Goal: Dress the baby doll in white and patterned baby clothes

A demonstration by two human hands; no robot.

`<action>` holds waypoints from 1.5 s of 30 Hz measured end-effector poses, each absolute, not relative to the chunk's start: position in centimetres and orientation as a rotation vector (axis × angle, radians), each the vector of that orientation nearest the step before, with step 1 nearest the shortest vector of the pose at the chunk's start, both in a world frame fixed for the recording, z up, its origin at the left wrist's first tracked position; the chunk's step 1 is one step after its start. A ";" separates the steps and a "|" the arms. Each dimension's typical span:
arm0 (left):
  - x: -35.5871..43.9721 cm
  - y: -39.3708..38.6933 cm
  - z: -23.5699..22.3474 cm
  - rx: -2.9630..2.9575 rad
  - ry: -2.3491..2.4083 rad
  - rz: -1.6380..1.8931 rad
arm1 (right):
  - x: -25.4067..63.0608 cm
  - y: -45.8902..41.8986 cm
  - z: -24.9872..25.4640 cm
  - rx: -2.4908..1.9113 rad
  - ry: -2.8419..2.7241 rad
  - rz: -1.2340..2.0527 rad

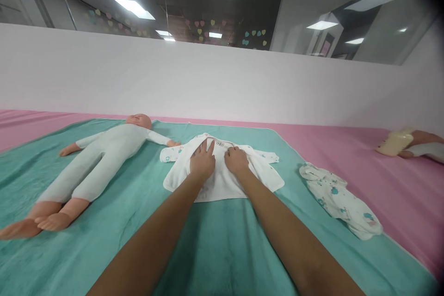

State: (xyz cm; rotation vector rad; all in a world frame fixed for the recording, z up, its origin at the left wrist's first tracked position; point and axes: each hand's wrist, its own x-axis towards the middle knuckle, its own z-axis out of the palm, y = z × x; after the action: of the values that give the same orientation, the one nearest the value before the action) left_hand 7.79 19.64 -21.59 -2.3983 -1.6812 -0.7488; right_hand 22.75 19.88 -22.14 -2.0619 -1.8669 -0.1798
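Observation:
A white baby shirt (222, 189) with small teal prints on its sleeves lies spread on the teal blanket, its neck edge and label at the far side. My left hand (203, 161) rests on the shirt's left part with the fingers stretched out and apart. To the right of the label, my right hand (237, 160) has its fingers curled in against the shirt's cloth, closed on it. The fingertips of that hand are partly hidden. Left of the shirt, a baby doll (113, 148) in a pale suit lies on its back, one hand near the shirt's sleeve.
Folded printed baby trousers (342, 199) lie on the right edge of the teal blanket (138, 231). Pink cloth (329, 148) spreads beyond it. At the far right is part of another doll (428, 148) beside a yellowish object (393, 142). A white wall (208, 83) with glass above stands behind.

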 end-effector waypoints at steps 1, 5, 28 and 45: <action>7.8 19.5 -21.5 -2.399 -1.678 -0.749 | 22.9 20.0 -22.3 -2.075 -1.848 -0.172; 7.8 19.3 -21.2 -2.393 -1.666 -0.751 | 23.2 20.1 -22.6 -2.050 -1.799 -0.241; 6.8 22.7 -22.6 -2.578 -1.822 -0.414 | 26.3 21.2 -23.5 -2.104 -1.969 -0.219; 6.5 22.7 -22.7 -2.606 -1.799 -0.463 | 26.7 21.3 -23.6 -2.086 -1.847 -0.329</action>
State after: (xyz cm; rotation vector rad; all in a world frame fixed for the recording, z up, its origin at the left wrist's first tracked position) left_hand 6.55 22.74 -22.67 -2.6058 -1.7988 -0.4629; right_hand 26.65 21.29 -23.60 -2.0864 -1.8465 -0.3293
